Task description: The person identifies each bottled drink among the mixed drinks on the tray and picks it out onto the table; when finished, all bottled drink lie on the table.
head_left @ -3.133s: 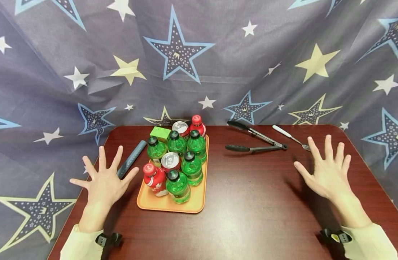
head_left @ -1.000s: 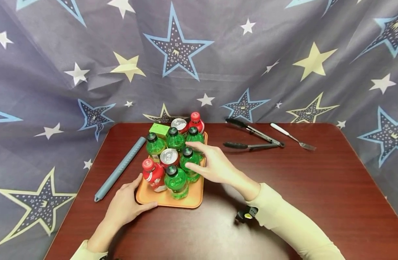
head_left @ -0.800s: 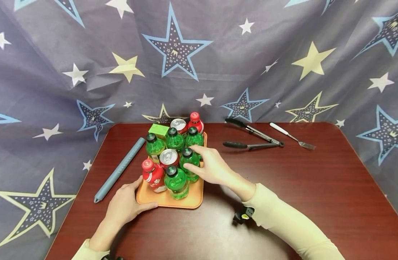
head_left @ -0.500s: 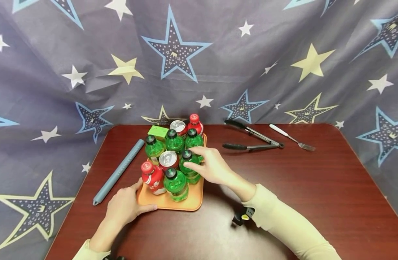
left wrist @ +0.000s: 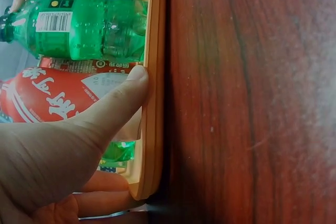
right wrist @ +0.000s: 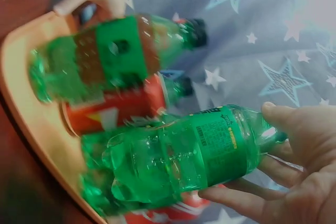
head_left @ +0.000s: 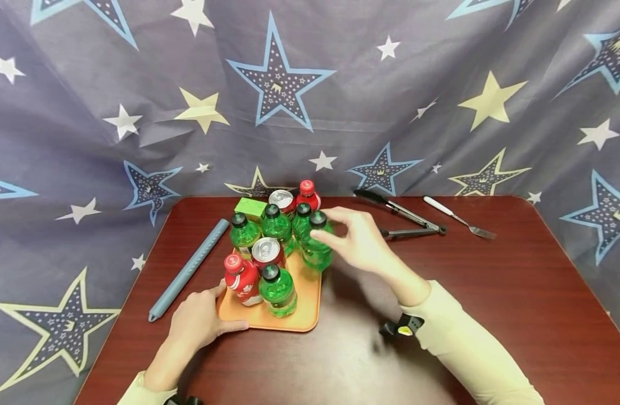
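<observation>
My right hand (head_left: 362, 242) grips a green soda bottle (head_left: 317, 253) with a black cap, by its upper part. In the right wrist view the held bottle (right wrist: 178, 153) is raised off the orange tray (head_left: 307, 315), over its right edge. At the tray's near left corner is my left hand (head_left: 198, 318), its thumb (left wrist: 118, 98) along the rim and the fingers round the side. Still on the tray stand a red bottle (head_left: 243, 284), a soda can (head_left: 267, 253), a front green bottle (head_left: 279, 295) and several more drinks behind.
A green box (head_left: 250, 208) stands at the tray's back left. Left of the tray lies a blue-grey stick (head_left: 188, 270). Black-tipped tongs (head_left: 408, 212) and a white-handled fork (head_left: 456, 215) lie at the back right. A starred curtain (head_left: 289, 152) hangs behind the table.
Both hands have come in from the table's sides, the left to the tray corner. The right hand has taken hold of a green bottle and lifted it up and to the right.
</observation>
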`<state>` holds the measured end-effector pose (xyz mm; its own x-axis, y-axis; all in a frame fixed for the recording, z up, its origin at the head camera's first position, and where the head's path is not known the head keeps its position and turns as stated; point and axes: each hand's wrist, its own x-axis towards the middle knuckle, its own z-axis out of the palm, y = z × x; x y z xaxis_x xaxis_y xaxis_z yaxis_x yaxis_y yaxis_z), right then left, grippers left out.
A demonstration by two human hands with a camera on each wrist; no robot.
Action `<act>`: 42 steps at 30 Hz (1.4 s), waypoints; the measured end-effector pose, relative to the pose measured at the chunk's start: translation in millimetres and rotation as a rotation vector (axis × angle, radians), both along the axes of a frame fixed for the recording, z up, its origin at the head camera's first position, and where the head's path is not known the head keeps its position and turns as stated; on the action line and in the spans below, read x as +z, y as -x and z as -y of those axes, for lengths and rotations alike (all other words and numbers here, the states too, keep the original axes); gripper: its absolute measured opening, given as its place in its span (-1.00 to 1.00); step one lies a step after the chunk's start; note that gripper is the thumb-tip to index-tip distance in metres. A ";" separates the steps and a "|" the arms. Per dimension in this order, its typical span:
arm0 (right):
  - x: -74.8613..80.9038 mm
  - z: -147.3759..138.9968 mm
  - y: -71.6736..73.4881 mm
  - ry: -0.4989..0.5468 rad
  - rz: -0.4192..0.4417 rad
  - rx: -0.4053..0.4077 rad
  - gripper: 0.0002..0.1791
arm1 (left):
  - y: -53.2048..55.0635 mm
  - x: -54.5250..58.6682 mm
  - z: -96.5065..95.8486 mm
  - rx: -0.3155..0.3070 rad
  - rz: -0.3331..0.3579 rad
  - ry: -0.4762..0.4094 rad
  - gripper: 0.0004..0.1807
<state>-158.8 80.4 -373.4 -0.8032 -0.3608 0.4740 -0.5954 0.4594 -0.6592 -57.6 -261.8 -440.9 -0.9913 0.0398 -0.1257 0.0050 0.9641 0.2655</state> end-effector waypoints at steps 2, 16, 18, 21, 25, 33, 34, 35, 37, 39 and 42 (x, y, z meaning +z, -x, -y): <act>5.0 -7.1 5.1 -0.007 0.015 -0.024 -0.59 | -0.7 1.2 1.3 -0.001 0.000 0.002 0.31; 33.9 -95.0 12.9 -0.080 0.047 -0.274 -0.74 | 1.6 -8.1 -1.1 -0.023 -0.063 -0.026 0.22; 36.2 -110.9 10.1 -0.072 0.048 -0.297 -0.73 | 2.7 -8.4 -2.8 -0.022 -0.059 -0.033 0.22; 36.8 -131.3 7.7 -0.068 0.045 -0.309 -0.72 | 1.5 -7.8 -2.2 -0.008 -0.051 -0.025 0.22; 35.0 -157.4 4.6 -0.086 0.037 -0.371 -0.70 | -0.6 -5.7 0.0 -0.013 -0.057 -0.017 0.22; 28.6 -208.1 -14.0 -0.127 0.116 -0.519 -0.57 | -1.8 -5.6 -0.6 -0.034 -0.046 -0.012 0.23; 27.2 -213.3 -16.0 -0.132 0.126 -0.536 -0.55 | -1.9 -5.5 -0.8 -0.035 -0.041 -0.010 0.24; 26.0 -218.4 -18.0 -0.144 0.134 -0.556 -0.53 | -2.1 -5.7 -0.7 -0.034 -0.040 -0.009 0.23; 23.5 -227.8 -20.6 -0.161 0.141 -0.595 -0.51 | -2.3 -5.4 -0.8 -0.035 -0.039 -0.007 0.24; 21.2 -235.3 -22.8 -0.168 0.153 -0.633 -0.49 | -2.4 -5.3 -0.7 -0.035 -0.042 -0.007 0.24; 17.7 -245.9 -24.9 -0.159 0.166 -0.667 -0.46 | -2.3 -5.8 -0.3 -0.033 -0.052 -0.011 0.25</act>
<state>-134.0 326.4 -355.6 -0.9344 0.1790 0.3081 -0.0502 0.7899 -0.6112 -55.3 -261.4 -446.7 -0.9946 0.0733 -0.0738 0.0504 0.9602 0.2748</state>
